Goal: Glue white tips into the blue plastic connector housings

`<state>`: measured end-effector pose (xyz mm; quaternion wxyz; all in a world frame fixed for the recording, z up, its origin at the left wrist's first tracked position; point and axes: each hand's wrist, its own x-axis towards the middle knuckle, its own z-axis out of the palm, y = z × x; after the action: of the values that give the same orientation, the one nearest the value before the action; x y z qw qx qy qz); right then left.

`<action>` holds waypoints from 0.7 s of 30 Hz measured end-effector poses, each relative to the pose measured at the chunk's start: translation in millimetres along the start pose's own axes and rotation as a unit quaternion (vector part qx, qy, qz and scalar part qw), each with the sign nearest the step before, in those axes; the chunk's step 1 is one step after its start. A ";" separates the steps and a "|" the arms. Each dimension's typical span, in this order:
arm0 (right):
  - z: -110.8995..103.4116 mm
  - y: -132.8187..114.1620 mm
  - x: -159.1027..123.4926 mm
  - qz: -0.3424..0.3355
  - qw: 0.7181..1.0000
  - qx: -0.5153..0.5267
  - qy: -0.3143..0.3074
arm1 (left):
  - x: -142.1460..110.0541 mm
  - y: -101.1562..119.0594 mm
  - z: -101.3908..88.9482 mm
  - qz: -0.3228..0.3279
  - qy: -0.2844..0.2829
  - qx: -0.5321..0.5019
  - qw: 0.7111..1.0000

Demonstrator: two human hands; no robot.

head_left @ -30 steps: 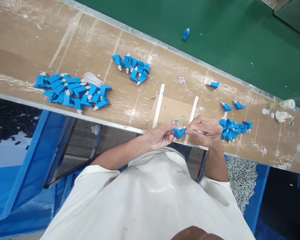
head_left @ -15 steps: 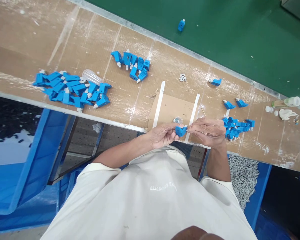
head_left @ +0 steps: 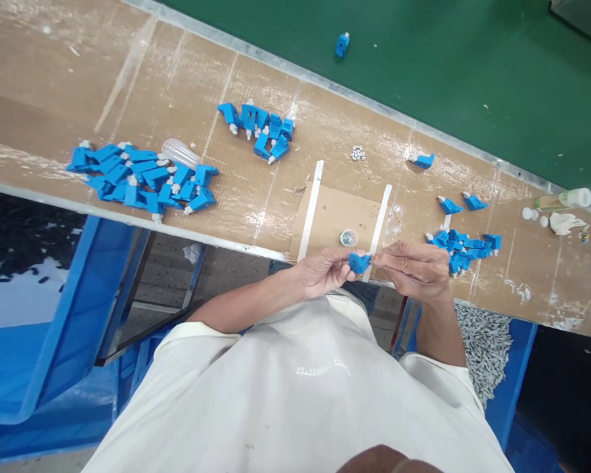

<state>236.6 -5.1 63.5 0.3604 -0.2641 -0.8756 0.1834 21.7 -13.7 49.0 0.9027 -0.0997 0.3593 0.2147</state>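
Between the thumb and fingers of my left hand (head_left: 326, 272) is a blue plastic part (head_left: 359, 263), held over the front edge of the table. My right hand (head_left: 414, 268) is closed in a pinch at the part's right end; whatever lies between those fingertips is too small to make out. Just beyond my hands, a small round clear cup (head_left: 349, 238) with dark contents stands on a cardboard sheet (head_left: 342, 210) between two white tape strips. A heap of similar blue parts with pale tips (head_left: 465, 248) lies right of my right hand.
More blue parts lie in a big pile (head_left: 142, 174) at left and a smaller group (head_left: 261, 128) farther back. Tiny grey pieces (head_left: 358, 153) sit behind the cardboard. A bottle (head_left: 564, 199) lies far right. Below the table are a bin of grey pieces (head_left: 485, 348) and a blue crate (head_left: 64, 355).
My right hand has shifted slightly, its fingers now more bent at the part's end. Both hands sit a little lower, and the small cup shows in full.
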 end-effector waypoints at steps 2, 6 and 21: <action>-0.8 -1.4 -1.0 0.002 1.000 0.004 0.010 | 0.1 -0.9 1.4 -0.003 -0.010 -0.009 1.000; -1.9 -3.9 -2.2 0.005 1.000 -0.003 0.020 | 1.8 -3.2 1.8 0.003 -0.027 -0.012 1.000; -0.8 -4.9 -9.9 -0.011 0.999 0.012 0.035 | -5.3 -7.4 6.3 0.003 -0.042 -0.007 0.999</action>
<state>241.5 -14.8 61.3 0.3964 -0.2561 -0.8630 0.1802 25.5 -19.8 57.4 0.9155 -0.0957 0.3202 0.2241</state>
